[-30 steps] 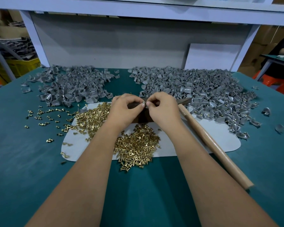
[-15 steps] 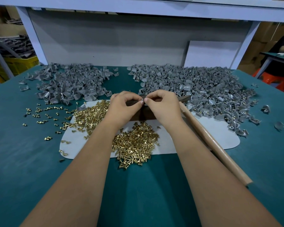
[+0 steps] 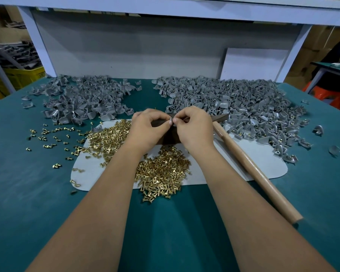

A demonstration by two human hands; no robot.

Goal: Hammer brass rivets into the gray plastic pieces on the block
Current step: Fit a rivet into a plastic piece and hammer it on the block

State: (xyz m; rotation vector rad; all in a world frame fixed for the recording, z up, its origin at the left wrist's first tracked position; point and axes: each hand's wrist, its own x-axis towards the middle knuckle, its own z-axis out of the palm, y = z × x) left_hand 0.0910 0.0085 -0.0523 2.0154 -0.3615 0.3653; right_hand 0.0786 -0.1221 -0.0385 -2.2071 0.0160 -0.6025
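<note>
Brass rivets (image 3: 161, 173) lie heaped on a pale mat (image 3: 263, 165), more scattered across the teal bench cover (image 3: 28, 193). Each looks small, hard and smooth, so it probably slips easily; pinch one by the shank, head outward. Gray plastic pieces (image 3: 234, 99) form two piles at the back of the bench; they appear light, thin-walled and stiff.

Both hands meet over the dark block (image 3: 169, 138). The left hand (image 3: 147, 130) and right hand (image 3: 194, 128) each pinch a small gray piece (image 3: 171, 121) between thumb and fingertips; whether a rivet is seated in it cannot be told.

A hammer with a wooden handle (image 3: 253, 169) lies unheld just right of the right forearm. The cover looks soft, so strike only on the block. White shelf framing (image 3: 165, 8) stands overhead, a yellow crate (image 3: 18, 75) at far left.
</note>
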